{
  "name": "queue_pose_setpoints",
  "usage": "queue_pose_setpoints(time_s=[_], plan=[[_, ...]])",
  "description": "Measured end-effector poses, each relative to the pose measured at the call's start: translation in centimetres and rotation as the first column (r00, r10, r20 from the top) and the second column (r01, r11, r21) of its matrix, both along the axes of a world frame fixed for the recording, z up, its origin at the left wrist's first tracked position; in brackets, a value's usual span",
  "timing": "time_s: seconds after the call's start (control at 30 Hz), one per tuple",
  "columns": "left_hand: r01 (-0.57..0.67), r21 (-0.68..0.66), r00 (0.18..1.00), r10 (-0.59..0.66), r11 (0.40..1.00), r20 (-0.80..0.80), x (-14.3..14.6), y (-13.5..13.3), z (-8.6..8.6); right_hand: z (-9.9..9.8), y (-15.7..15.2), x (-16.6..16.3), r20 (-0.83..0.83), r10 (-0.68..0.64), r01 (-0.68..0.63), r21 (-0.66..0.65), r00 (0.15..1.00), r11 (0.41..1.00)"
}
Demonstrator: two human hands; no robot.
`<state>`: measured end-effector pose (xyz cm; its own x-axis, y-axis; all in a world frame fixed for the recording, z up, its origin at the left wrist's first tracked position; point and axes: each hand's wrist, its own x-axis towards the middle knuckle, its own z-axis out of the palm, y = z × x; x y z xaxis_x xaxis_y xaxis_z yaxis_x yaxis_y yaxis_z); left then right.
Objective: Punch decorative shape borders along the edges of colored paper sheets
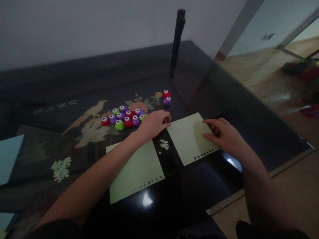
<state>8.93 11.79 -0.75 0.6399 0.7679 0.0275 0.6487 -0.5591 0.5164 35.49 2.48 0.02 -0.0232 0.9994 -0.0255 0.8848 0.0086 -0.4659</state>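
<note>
My left hand (153,124) rests on the dark glass table (224,109), fingers curled round a small red thing at its tips, right beside a cluster of red, purple and green paper punches (123,117). My right hand (225,134) lies on the right edge of a pale green paper sheet (189,137), its fingers bent and pressing the sheet down. A row of punched shapes runs along that sheet's near edge. A second pale green sheet (136,172) lies under my left forearm.
Two more punches, red and purple (166,97), stand apart behind the sheets. Small heaps of paper cut-outs (61,168) lie on the glass at the left and between the sheets. A dark post (176,43) stands at the back. Blue sheets (10,156) lie far left.
</note>
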Motion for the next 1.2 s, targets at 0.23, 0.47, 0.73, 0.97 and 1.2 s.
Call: queue_pose_setpoints(time_s=[0.23,0.47,0.73,0.97,1.2], plan=[[0.014,0.010,0.998,-0.013,1.000,-0.058,0.0,-0.1,0.3,0.0,0.1,0.1,-0.017,0.070,-0.070,0.016,0.997,0.997],[0.053,0.077,0.987,-0.040,0.996,-0.156,0.3,-0.6,1.4,-0.5,0.5,0.6,-0.097,0.067,-0.062,0.057,0.993,0.996],[0.021,0.184,0.999,-0.028,0.983,0.034,-6.3,-3.6,7.1,1.7,0.3,-0.7,-0.179,0.009,0.011,0.112,0.984,0.994],[-0.238,0.082,0.971,0.238,0.968,0.008,-15.6,-8.9,3.5,3.5,1.5,-6.1,-0.103,0.375,-0.358,0.152,0.921,0.921],[-0.347,0.151,0.928,0.362,0.926,-0.091,-17.0,-12.1,0.4,2.8,4.0,-13.2,0.105,0.667,-0.675,0.140,0.738,0.725]])
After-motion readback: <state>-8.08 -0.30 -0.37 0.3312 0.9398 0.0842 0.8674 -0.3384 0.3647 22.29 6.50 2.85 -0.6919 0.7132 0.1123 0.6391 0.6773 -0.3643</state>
